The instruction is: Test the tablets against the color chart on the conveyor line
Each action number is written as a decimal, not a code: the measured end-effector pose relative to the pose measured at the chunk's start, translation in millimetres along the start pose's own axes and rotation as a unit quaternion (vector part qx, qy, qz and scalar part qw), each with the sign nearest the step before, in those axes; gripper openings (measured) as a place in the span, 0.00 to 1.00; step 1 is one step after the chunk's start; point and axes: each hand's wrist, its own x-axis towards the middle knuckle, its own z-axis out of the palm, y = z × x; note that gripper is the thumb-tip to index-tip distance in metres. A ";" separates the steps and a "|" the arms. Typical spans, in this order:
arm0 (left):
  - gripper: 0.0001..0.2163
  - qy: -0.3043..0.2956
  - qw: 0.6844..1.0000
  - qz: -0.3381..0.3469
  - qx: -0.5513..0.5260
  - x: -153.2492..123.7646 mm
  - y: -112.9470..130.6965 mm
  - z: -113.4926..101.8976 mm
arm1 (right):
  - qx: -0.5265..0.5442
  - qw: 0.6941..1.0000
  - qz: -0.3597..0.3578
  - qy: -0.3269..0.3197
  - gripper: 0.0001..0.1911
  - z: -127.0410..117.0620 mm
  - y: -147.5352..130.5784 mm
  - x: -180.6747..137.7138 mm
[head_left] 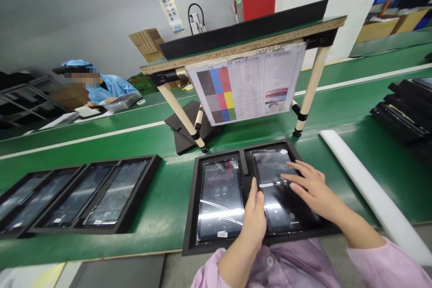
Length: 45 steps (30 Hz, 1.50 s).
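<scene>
A black foam tray [190, 216] in front of me holds two tablets side by side. The left tablet [221, 193] has a lit screen with a clock reading and a small white label at its lower edge. Beside it, the right tablet [276, 198] has a dark, glossy screen with reflections. My left hand [254, 220] stands on edge at this tablet's left side, by the tray divider, its visible fingers stretched out. Over the tablet's right half, my right hand [312, 189] is spread, fingertips at the screen; whether they touch it I cannot tell.
More tablets in black trays [126, 207] lie left on the green bench [162, 229]. A small raised stand [249, 45] carries a printed colour chart [246, 87]. Foam pieces [189, 132] lie behind its left leg. At right are a white foam strip [367, 184] and stacked trays [405, 112]. A co-worker [108, 85] sits across.
</scene>
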 end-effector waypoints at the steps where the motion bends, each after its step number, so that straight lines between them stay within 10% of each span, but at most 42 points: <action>1: 0.29 -0.007 0.999 0.030 0.028 -3.2 2.1 -8.9 | -0.052 0.998 -0.027 -0.031 0.21 3.1 -1.0 -0.7; 4: 0.22 -0.019 0.958 0.173 0.229 -12.1 10.6 -44.9 | -0.167 0.979 -0.084 -0.083 0.22 13.0 0.3 0.4; 7: 0.19 0.052 0.827 0.288 0.480 -11.7 17.9 -84.7 | -0.223 0.964 -0.108 -0.093 0.22 21.8 4.6 3.7; 17: 0.17 0.159 0.661 0.261 0.685 8.8 27.2 -137.0 | -0.265 0.952 -0.126 0.087 0.28 22.2 24.9 -11.1; 45: 0.19 0.101 0.620 0.228 0.744 -1.4 28.3 -98.1 | -0.196 0.966 -0.040 0.161 0.30 13.4 27.8 -25.5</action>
